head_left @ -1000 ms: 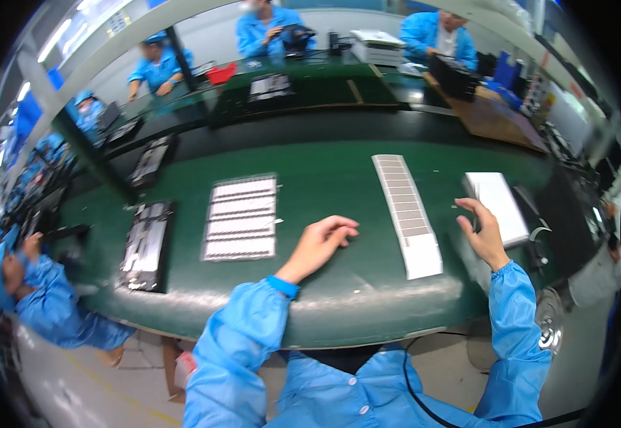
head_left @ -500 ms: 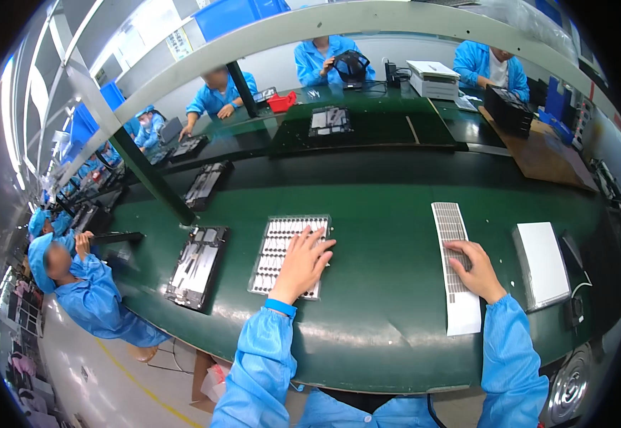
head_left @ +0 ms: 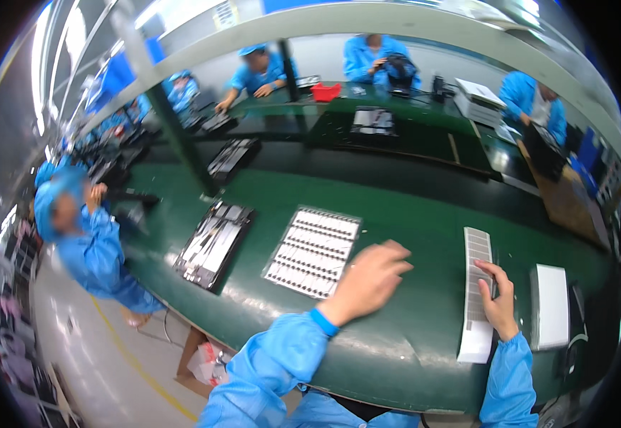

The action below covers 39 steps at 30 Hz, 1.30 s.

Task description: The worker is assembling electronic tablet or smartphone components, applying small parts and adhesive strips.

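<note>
My left hand point(head_left: 372, 281) is raised over the green table beside a clear-edged sheet point(head_left: 316, 251) filled with rows of small white pieces with dark ends. Its fingers stretch to the right, a little blurred, and I see nothing in them; the thumb is hidden. At the right, my right hand point(head_left: 499, 299) is at the edge of a long white label sheet point(head_left: 476, 335) with rows of small grey labels. The thumb and index finger lie apart over the sheet, with no held thing visible; the other fingers are partly hidden.
An opened flat device with its inner parts showing point(head_left: 214, 245) lies left of the sheet of white pieces. A white stack point(head_left: 552, 307) stands at the right, beside a dark device with a cable. A green post point(head_left: 182, 143) rises at the back left. Co-workers in blue sit around.
My left hand has left the sheet of white pieces and moved right. My right hand stays by the label sheet, its fingers slightly more raised. The whole view has shifted and tilted.
</note>
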{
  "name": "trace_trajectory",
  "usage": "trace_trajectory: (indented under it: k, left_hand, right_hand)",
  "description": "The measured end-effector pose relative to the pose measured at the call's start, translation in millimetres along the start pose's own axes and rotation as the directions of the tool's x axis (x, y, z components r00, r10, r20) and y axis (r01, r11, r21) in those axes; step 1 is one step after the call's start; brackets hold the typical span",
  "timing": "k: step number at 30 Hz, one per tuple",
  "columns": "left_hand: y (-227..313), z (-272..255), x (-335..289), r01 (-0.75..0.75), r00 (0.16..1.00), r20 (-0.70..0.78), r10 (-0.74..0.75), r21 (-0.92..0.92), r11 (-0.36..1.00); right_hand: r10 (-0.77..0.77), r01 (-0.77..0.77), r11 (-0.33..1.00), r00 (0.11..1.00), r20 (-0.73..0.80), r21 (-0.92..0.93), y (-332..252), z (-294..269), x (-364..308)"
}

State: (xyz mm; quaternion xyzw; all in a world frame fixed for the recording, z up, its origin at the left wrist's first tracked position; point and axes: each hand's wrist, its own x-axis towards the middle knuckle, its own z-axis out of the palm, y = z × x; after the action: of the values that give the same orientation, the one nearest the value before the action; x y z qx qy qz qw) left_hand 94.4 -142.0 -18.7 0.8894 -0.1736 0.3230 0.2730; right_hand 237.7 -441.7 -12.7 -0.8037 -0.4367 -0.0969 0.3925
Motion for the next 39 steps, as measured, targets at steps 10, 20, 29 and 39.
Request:
trace_trajectory:
  k: [10,20,29,39]
  left_hand:
    - [4,35,-43,0.033,0.996,0.088,-0.008,-0.297,0.954]
    - [13,57,-35,-0.002,0.967,0.251,0.044,-0.165,0.986]
    - [9,56,-38,0.051,0.977,0.215,-0.018,-0.151,0.987]
    - [11,43,-27,0.156,0.985,0.125,-0.119,-0.358,0.920]
  right_hand:
    - [-0.229,0.316,0.885,0.935,0.271,-0.342,-19,159,243]
    - [-0.390,0.380,0.701,0.913,0.121,-0.603,161,257,431]
    - [-0.681,0.576,0.492,0.722,0.123,-0.653,133,284,453]
    - [-0.397,0.321,0.673,0.917,0.042,-0.666,115,211,430]
